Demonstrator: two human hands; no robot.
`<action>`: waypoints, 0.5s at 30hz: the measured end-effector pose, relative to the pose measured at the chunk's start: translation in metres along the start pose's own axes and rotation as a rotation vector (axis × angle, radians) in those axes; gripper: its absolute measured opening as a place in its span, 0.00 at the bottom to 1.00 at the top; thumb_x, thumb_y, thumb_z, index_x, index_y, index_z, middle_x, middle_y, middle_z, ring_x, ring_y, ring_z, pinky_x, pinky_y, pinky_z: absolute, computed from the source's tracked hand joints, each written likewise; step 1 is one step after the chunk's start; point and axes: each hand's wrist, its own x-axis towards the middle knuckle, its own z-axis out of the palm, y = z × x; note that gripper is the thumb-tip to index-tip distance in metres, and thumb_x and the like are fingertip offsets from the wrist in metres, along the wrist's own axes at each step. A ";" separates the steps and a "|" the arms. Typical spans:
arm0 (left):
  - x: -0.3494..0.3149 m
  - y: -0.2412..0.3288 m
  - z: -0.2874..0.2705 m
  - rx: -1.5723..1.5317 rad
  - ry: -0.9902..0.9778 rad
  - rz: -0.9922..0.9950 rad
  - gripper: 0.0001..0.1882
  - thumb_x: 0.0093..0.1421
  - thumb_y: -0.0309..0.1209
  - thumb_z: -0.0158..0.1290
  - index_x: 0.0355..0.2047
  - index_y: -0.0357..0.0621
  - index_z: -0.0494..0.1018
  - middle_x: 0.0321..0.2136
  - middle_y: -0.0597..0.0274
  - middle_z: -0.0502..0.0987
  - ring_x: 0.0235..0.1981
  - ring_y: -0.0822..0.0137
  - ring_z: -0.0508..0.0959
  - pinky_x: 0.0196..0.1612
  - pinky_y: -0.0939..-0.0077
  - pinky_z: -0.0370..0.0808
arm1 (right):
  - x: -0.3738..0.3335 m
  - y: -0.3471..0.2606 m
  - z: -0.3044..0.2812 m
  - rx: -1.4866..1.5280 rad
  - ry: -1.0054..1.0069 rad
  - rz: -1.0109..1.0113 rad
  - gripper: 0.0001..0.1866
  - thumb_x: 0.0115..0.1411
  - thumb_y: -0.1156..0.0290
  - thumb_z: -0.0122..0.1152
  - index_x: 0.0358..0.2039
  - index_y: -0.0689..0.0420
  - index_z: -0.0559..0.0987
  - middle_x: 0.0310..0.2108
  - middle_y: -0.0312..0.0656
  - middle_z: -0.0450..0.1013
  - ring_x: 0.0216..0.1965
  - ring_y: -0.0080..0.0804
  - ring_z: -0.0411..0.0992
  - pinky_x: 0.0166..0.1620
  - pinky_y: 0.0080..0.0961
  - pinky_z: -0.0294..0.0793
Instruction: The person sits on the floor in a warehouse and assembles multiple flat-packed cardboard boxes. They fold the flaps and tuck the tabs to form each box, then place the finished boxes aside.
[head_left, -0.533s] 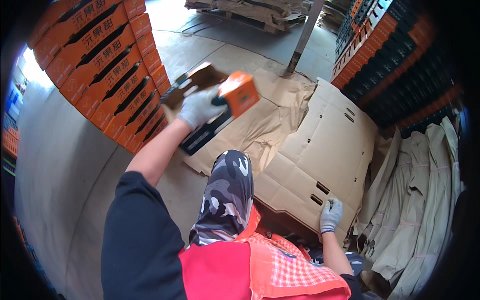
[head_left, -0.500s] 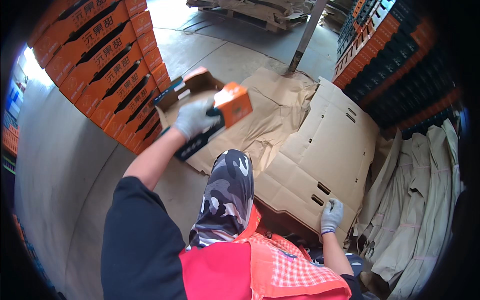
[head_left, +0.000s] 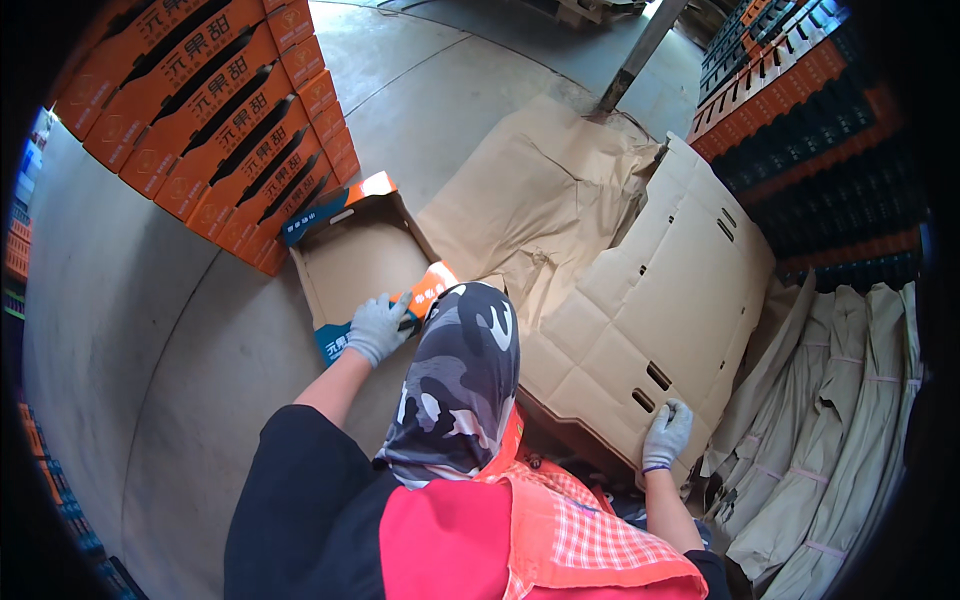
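Observation:
My left hand (head_left: 378,328), in a pale glove, is closed on the near wall of an open-topped cardboard box (head_left: 368,258). The box has orange and teal outer panels and a plain brown inside. It sits low over the floor, in front of a tall stack of orange boxes (head_left: 215,130). At the right, my gloved right hand (head_left: 668,436) grips the near edge of a flat cardboard sheet (head_left: 640,310) with slots cut in it. Its fingers rest on top; the underside of that grip is hidden.
Crumpled brown paper (head_left: 540,195) lies beyond the sheet, by a slanted metal post (head_left: 640,60). Tied bundles of pale folded material (head_left: 825,430) stand at the right, below stacked orange and dark boxes (head_left: 810,130). Camouflage cloth (head_left: 455,385) rises in the near middle.
My left hand has brought the box down and nearer, beside the orange stack, and its inside now faces up. My right hand stays at the sheet's edge. The view has shifted slightly.

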 end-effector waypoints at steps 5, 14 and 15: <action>0.028 0.019 -0.029 -0.075 0.031 -0.090 0.36 0.54 0.53 0.56 0.62 0.59 0.64 0.41 0.53 0.74 0.39 0.54 0.77 0.42 0.59 0.75 | -0.001 -0.003 -0.002 0.038 -0.018 0.024 0.05 0.56 0.76 0.58 0.34 0.58 0.75 0.30 0.41 0.70 0.31 0.36 0.70 0.39 0.31 0.71; -0.021 0.006 -0.157 -0.203 -0.101 -0.210 0.37 0.51 0.53 0.57 0.60 0.53 0.67 0.42 0.52 0.76 0.42 0.53 0.79 0.43 0.61 0.76 | 0.146 -0.291 0.012 0.465 -0.419 -0.824 0.24 0.48 0.67 0.68 0.48 0.59 0.77 0.48 0.48 0.74 0.50 0.45 0.71 0.55 0.36 0.69; -0.030 0.009 -0.165 -0.214 -0.080 -0.212 0.37 0.51 0.53 0.57 0.60 0.53 0.68 0.42 0.52 0.76 0.42 0.53 0.79 0.43 0.61 0.76 | 0.148 -0.340 0.023 0.462 -0.512 -1.072 0.33 0.45 0.61 0.71 0.53 0.57 0.73 0.53 0.48 0.71 0.57 0.46 0.66 0.59 0.40 0.63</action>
